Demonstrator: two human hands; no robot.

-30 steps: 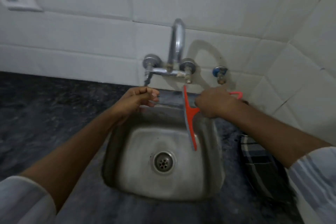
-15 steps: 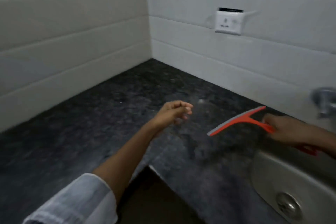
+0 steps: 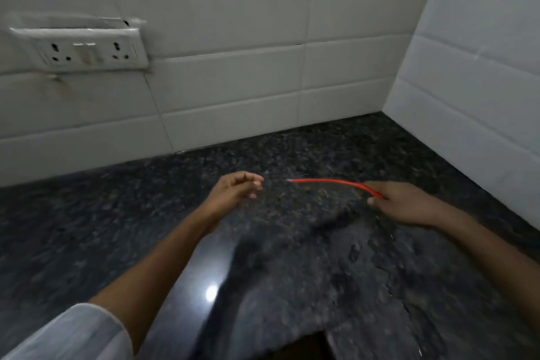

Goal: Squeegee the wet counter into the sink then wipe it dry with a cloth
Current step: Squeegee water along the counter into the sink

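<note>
The red squeegee [image 3: 327, 182] shows edge-on as a thin red line above the dark speckled granite counter [image 3: 292, 257]. My right hand [image 3: 400, 204] grips its handle at the right, with the blade pointing left. My left hand [image 3: 236, 190] hovers beside the blade's tip, fingers loosely curled, holding nothing. Wet patches and streaks glisten on the counter below my right arm. The sink and the cloth are out of view.
White tiled walls [image 3: 233, 67] meet in a corner at the back right. A white socket plate [image 3: 84, 50] hangs on the wall at the left. The counter's front edge has a dark cut-out [image 3: 301, 348] at the bottom middle.
My view swung left from the sink to the counter's far corner. My right hand carried the squeegee out of the sink over the counter, and my left hand left the tap.
</note>
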